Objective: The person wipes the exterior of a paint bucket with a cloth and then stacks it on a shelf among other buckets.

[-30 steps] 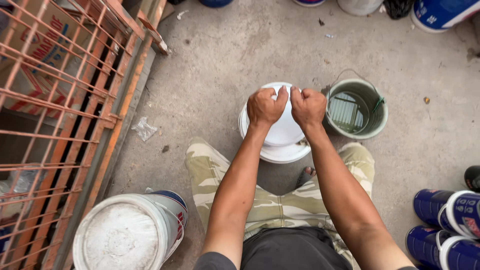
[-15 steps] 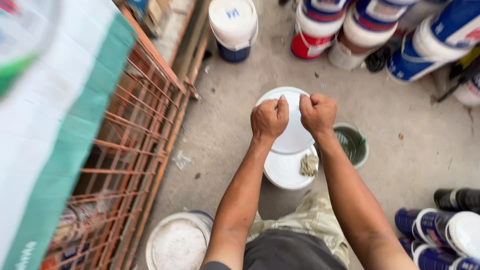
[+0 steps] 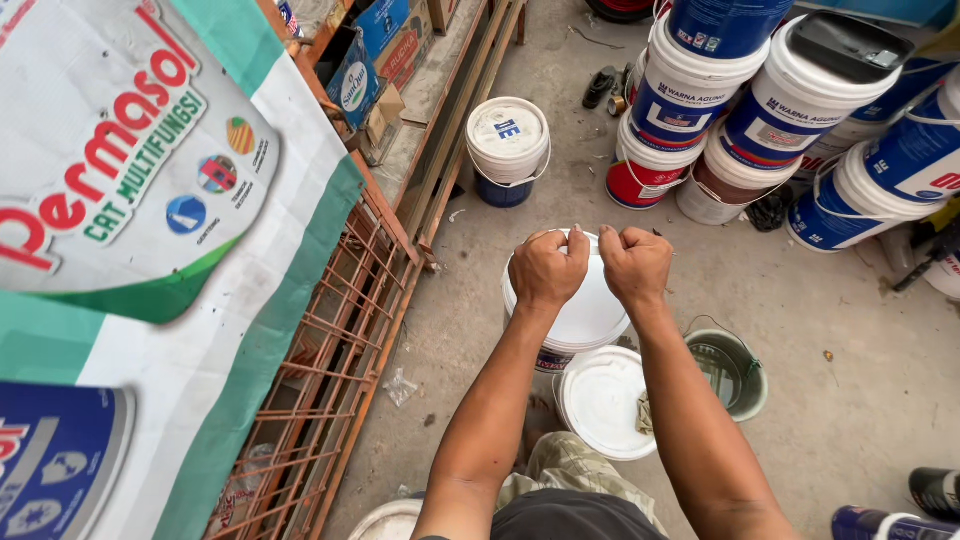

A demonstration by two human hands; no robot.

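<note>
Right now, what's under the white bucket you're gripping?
Both hands, left hand and right hand, clutch the white bucket at its far rim. Below it sit a white lid and a grey-green pail on the concrete floor. The bucket hides what lies directly beneath it.

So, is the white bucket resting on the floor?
No, both hands hold the white bucket raised above a white lid.

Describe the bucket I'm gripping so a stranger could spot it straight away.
Start at the rusty orange rack on the left, then look right to mid-floor. The white bucket is raised, with the left hand and right hand fisted on its far rim. Unlike the stacked buckets behind, it's held.
</note>
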